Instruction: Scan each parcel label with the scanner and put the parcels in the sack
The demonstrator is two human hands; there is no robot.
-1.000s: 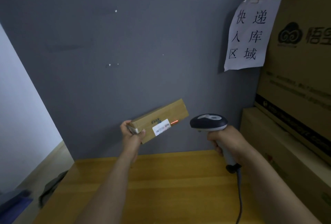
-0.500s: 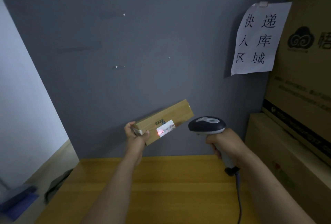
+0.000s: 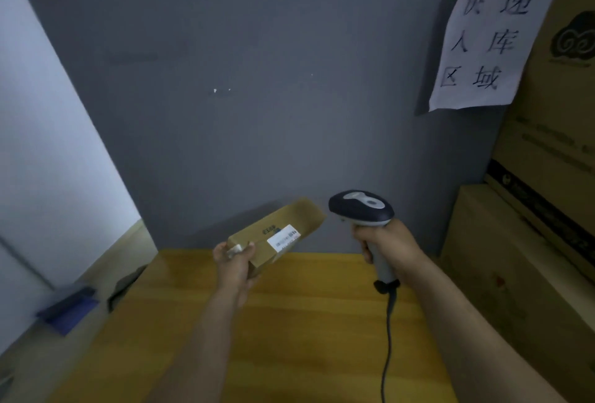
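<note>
Parcel (image 3: 277, 235) gripped at its near end by left hand (image 3: 236, 261), label (image 3: 284, 238) up | right hand (image 3: 391, 245) wrapped round scanner (image 3: 362, 209) handle | both above table (image 3: 289, 338)

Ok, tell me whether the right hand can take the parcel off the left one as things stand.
Probably not: the right hand grips the scanner, so its fingers are taken. The way itself looks free: the left hand holds the parcel close by, with nothing between them.

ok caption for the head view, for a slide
Left hand holds a labelled parcel beside the scanner gripped in the right hand.
</note>
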